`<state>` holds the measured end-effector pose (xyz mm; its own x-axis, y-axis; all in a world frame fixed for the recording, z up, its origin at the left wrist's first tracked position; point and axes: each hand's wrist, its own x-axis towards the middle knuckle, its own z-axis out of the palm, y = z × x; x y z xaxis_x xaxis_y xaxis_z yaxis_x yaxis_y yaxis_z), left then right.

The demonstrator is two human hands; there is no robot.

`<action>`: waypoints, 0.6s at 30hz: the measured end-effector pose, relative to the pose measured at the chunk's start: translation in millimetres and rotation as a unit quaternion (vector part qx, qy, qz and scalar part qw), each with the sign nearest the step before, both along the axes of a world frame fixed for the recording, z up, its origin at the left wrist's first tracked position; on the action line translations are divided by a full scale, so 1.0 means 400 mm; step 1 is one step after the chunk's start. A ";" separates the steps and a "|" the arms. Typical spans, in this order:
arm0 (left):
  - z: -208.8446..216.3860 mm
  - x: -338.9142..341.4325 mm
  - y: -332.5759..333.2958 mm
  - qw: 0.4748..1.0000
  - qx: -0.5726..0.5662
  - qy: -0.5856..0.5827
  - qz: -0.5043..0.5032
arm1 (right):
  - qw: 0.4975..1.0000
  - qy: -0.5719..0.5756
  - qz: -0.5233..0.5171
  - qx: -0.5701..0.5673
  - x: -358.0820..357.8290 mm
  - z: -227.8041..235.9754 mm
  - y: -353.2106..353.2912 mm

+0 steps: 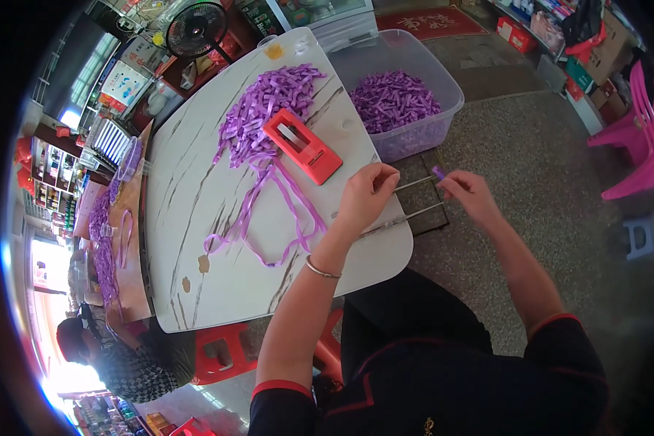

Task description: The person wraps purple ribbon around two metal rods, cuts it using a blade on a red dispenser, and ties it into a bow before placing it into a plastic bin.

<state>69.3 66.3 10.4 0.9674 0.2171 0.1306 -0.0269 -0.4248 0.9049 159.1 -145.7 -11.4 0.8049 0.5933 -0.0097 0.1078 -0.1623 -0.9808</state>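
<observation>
Two thin metal rods (423, 211) jut out past the right edge of the white marbled table (189, 182). My left hand (369, 195) is closed at the table's edge, its fingertips beside the upper rod; whatever they pinch is hidden. At that rod's outer end, my right hand (470, 195) pinches a short purple ribbon piece (437, 172). Long loops of lilac ribbon (248, 200) lie on the table left of my left hand. Beyond them is a heap of folded purple ribbon pieces (265, 102), with a red slotted plastic device (314, 156) against it.
A clear plastic tub (414, 142) with many purple pieces stands off the table's far right. At left, another person (123, 356) sits by a brown table (134, 265) with more purple ribbon. A black fan (196, 30), red stool (221, 354) and pink chair (636, 134) stand around.
</observation>
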 end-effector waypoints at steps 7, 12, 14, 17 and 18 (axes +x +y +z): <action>-0.017 0.026 -0.012 1.000 0.023 0.002 0.012 | 0.995 0.084 0.058 -0.006 -0.007 -0.048 0.043; -0.020 0.041 -0.018 0.995 0.088 -0.042 0.034 | 0.995 0.070 0.039 0.063 -0.028 -0.077 0.053; -0.013 0.047 -0.022 0.992 0.119 -0.038 0.033 | 0.995 0.069 0.030 0.064 -0.033 -0.086 0.053; -0.011 0.054 -0.022 0.987 0.161 -0.013 0.028 | 0.997 0.047 0.041 0.035 -0.039 -0.100 0.055; -0.011 0.054 -0.022 0.985 0.171 0.010 0.025 | 0.996 0.068 0.033 0.046 -0.047 -0.091 0.060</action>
<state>90.9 57.4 6.0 0.9600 0.2103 0.1847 0.0181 -0.7052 0.7087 140.4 -121.7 -47.9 0.7596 0.6477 -0.0590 -0.0196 -0.0679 -0.9975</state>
